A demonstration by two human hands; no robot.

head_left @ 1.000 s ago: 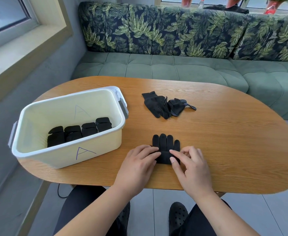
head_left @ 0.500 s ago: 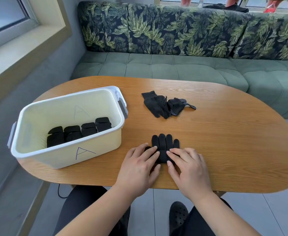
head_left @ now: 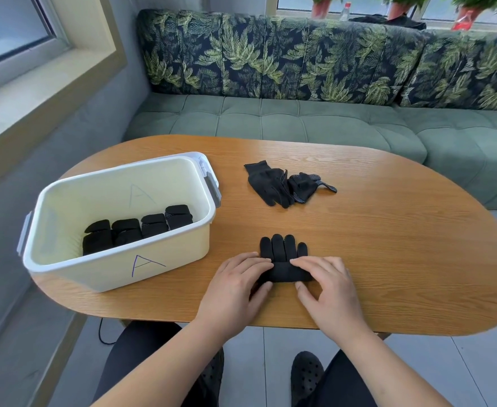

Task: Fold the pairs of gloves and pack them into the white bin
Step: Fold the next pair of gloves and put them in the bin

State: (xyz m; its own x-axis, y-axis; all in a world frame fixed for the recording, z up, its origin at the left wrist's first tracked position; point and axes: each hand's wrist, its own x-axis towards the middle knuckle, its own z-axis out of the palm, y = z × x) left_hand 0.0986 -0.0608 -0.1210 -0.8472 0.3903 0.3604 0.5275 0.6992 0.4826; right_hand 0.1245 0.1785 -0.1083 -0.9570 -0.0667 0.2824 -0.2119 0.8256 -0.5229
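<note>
A stacked pair of black gloves (head_left: pixel 283 248) lies near the table's front edge, fingers pointing away from me, with its cuff end rolled up into a thick fold. My left hand (head_left: pixel 235 286) grips the left end of that fold between thumb and fingers. My right hand (head_left: pixel 328 284) grips the right end the same way. A second, loose pair of black gloves (head_left: pixel 285 185) lies crumpled further back on the table. The white bin (head_left: pixel 109 267), marked with a purple A, stands to the left and holds several folded black glove bundles (head_left: pixel 137 227).
The oval wooden table (head_left: pixel 388 245) carries everything. A green sofa (head_left: pixel 300 118) with leaf-print cushions wraps behind it, and a grey wall with a window ledge runs along the left. My legs and black shoes show below the table's front edge.
My hands have rolled the cuff end of the near gloves up toward the fingers, so a thick fold now sits where the flat palm lay. Both thumbs have tucked under it.
</note>
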